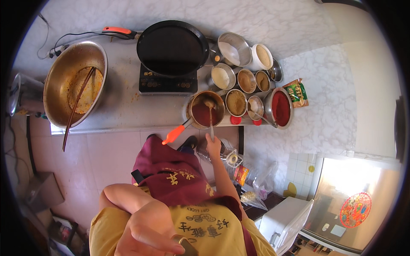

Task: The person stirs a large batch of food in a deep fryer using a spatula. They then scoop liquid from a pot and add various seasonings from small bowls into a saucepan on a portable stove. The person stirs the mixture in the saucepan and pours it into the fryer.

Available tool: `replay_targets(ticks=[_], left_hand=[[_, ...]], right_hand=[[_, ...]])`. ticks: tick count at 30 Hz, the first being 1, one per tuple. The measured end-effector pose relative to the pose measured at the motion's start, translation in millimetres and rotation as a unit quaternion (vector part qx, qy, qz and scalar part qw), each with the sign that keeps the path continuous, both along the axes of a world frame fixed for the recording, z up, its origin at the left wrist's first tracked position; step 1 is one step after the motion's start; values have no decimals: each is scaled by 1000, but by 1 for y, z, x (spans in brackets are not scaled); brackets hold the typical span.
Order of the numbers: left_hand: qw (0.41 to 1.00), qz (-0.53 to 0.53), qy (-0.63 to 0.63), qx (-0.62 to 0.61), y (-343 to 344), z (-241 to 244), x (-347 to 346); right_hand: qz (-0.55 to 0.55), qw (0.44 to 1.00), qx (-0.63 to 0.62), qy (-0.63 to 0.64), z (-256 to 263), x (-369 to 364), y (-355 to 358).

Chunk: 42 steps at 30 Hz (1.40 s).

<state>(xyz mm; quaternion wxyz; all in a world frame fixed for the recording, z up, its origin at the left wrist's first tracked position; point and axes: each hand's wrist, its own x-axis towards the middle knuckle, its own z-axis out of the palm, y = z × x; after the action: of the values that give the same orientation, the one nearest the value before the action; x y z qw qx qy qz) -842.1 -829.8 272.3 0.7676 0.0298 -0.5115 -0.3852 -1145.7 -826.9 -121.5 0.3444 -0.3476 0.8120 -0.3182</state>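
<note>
My right hand (214, 145) grips the metal handle of a spoon (211, 120). The spoon's bowl rests inside a small saucepan (191, 108) holding reddish-brown liquid (202, 114). An orange handle (174, 134) on this pan points over the counter's front edge toward me. My left hand (150, 228) is raised close to the camera with bent fingers. Beside its fingertips a small object with a shiny metal rim (181, 239) is partly cut off by the frame, so its kind and any grip on it are unclear.
A black flat pan (173, 48) sits on an induction cooker (168, 86). Chopsticks (78, 105) lean in a large steel basin (53, 92) at left. Several powder containers crowd the right, including red powder (282, 107). Plastic bottles (229, 155) lie below the counter's front edge (128, 131).
</note>
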Motion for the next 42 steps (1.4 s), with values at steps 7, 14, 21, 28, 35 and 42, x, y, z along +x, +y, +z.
replay_targets(ticks=[7,14,21,28,35,42], left_hand=[[994,-7,-70,83,8,6,5],[995,77,62,-26,-6,-4,-16],[959,56,264,-83,-5,-2,-38],[967,123,-181,-128,-64,-74,-25],[504,-42,-749,429,-101,-261,-38],[459,-512,-222,691,-97,-363,-67]], right_hand=[[13,1000,0,15,-21,-19,12],[2,998,53,-23,-1,-12,7],[-7,989,81,-126,18,-10,0],[7,990,110,-84,12,-13,1],[105,967,57,223,36,7,-13],[29,991,105,73,47,-6,3]])
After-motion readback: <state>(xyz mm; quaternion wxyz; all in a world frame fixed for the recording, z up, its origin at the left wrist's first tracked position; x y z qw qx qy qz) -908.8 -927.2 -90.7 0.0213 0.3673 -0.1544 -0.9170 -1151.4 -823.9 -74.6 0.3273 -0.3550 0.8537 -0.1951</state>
